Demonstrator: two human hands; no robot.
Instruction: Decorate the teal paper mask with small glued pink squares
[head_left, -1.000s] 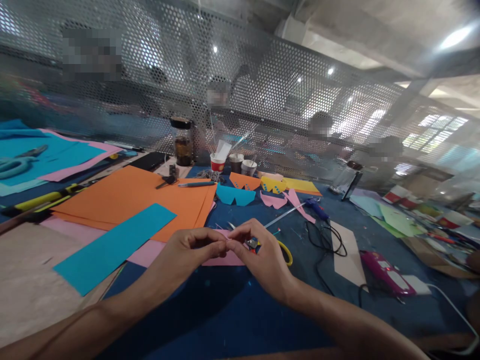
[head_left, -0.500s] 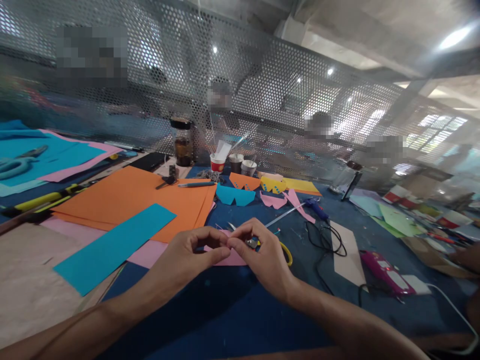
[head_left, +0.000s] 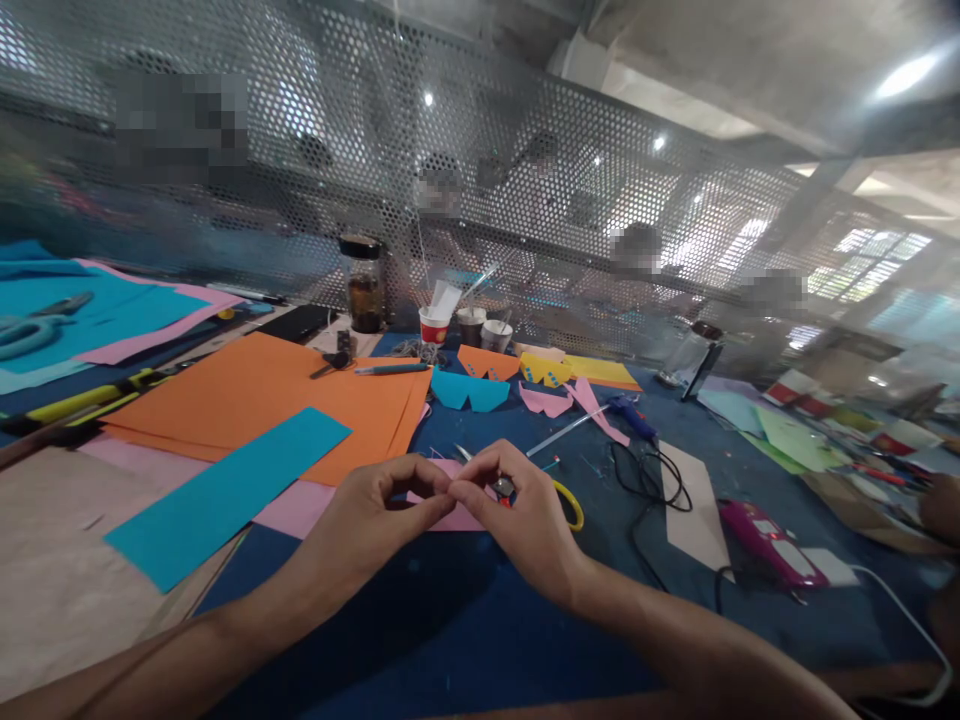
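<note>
My left hand [head_left: 394,500] and my right hand [head_left: 517,510] meet at the fingertips above the blue table. Both are closed in a pinch, thumb against forefinger. Whatever sits between the fingertips is too small or hidden to make out. Just beneath them lies a piece of pink paper [head_left: 463,518], partly covered by the fingers. Behind my right hand are scissors with a yellow handle loop [head_left: 571,505], mostly hidden. A blue paper strip [head_left: 232,495] lies left of my left hand. Beyond the hands stand folded blue [head_left: 470,392], orange [head_left: 487,362], yellow [head_left: 545,370] and pink paper shapes [head_left: 545,402].
Orange sheets [head_left: 247,390] lie at left, with a pen [head_left: 391,369] on them. A jar [head_left: 365,290] and several cups [head_left: 433,326] stand by the perforated screen [head_left: 525,250]. To the right are a glue gun [head_left: 636,418], its cord, beige paper [head_left: 694,510] and a magenta device [head_left: 772,545].
My joined fingertips have shifted very slightly left, with the pinch kept. The objects on the table look unmoved.
</note>
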